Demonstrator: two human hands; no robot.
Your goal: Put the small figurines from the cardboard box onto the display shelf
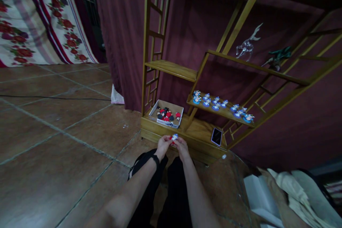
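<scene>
Between my two hands I hold a small figurine (pixel 174 137) with a blue and white top and red lower down. My left hand (pixel 163 145) grips its left side, and my right hand (pixel 182 146) grips its right side. Just beyond them, an open cardboard box (pixel 177 109) rests on the cabinet's bottom ledge. A heap of red and black figurines (pixel 167 114) lies inside. Up to the right, several blue and white figurines (pixel 216 106) stand in rows on a wooden shelf (pixel 205 109).
A phone or tablet (pixel 216 136) lies on the bottom ledge at right. A clear deer ornament (pixel 245 47) and a green ornament (pixel 279 57) occupy an upper shelf. A black cable (pixel 53 97) crosses the tiled floor. White boxes (pixel 260 194) and cloth (pixel 296 192) are at lower right.
</scene>
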